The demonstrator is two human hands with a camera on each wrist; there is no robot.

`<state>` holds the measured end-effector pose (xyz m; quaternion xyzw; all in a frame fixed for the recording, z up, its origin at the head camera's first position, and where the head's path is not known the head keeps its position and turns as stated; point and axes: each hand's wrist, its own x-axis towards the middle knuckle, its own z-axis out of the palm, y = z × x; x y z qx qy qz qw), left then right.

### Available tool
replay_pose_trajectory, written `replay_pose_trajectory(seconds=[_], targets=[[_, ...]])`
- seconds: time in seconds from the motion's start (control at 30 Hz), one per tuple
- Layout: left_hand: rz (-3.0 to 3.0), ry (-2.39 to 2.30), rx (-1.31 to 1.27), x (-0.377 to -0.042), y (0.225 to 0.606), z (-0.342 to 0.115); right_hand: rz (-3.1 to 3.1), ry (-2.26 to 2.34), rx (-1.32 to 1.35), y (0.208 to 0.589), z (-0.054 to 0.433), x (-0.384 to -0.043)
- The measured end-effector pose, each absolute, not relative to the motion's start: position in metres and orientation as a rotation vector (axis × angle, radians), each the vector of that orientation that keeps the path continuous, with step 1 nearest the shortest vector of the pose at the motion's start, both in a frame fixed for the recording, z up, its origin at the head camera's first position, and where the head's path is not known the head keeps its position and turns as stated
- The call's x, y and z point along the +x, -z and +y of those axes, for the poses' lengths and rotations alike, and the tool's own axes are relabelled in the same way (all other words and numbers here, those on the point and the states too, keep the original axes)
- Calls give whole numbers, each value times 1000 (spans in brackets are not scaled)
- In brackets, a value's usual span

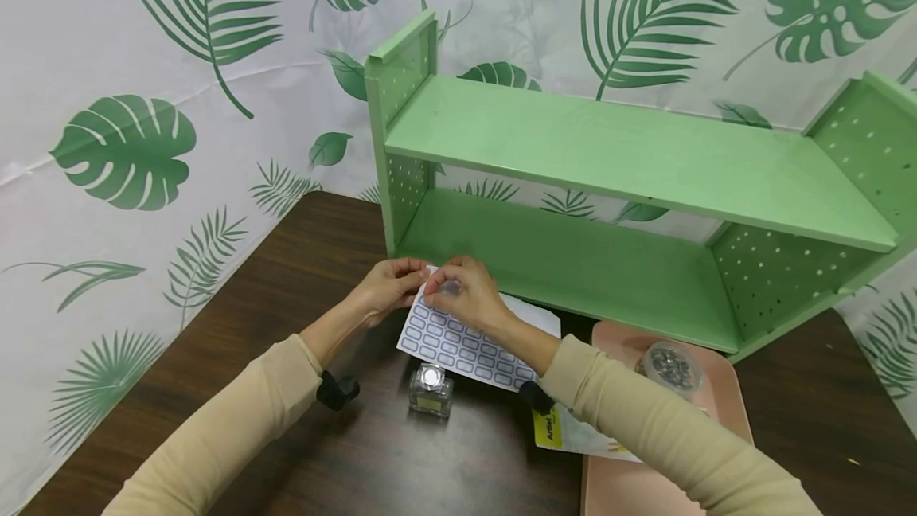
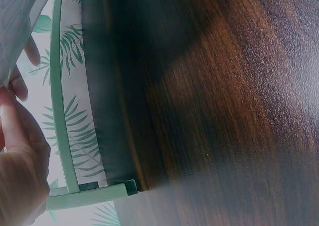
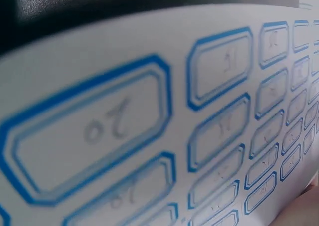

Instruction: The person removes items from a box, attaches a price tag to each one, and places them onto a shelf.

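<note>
A white sheet of blue-bordered labels is held up at a tilt over the dark table. At its upper left corner, my left hand pinches the edge between thumb and fingers. My right hand reaches across the sheet, thumb and forefinger pinched together at that same corner; whether a single label is between them I cannot tell. Close up in the right wrist view, the labels carry handwritten figures. The left wrist view shows the left hand below part of the sheet.
Just below the sheet stands a small square glass bottle. A green metal shelf stands behind the hands. To the right, a pink tray bears a round clear tub of small pieces; a white and yellow packet overlaps its edge.
</note>
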<state>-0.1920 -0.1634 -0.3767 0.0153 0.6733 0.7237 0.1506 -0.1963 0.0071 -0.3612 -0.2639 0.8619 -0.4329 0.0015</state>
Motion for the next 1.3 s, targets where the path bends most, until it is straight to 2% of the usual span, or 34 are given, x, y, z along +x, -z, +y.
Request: replay_pose_trajectory(seconds=[0.9, 1.3], targets=[[1924, -2094, 22, -191, 374, -164, 2708, 1401, -717, 361, 3, -190], [1961, -2094, 34, -190, 373, -162, 2763, 1438, -780, 364, 1, -186]])
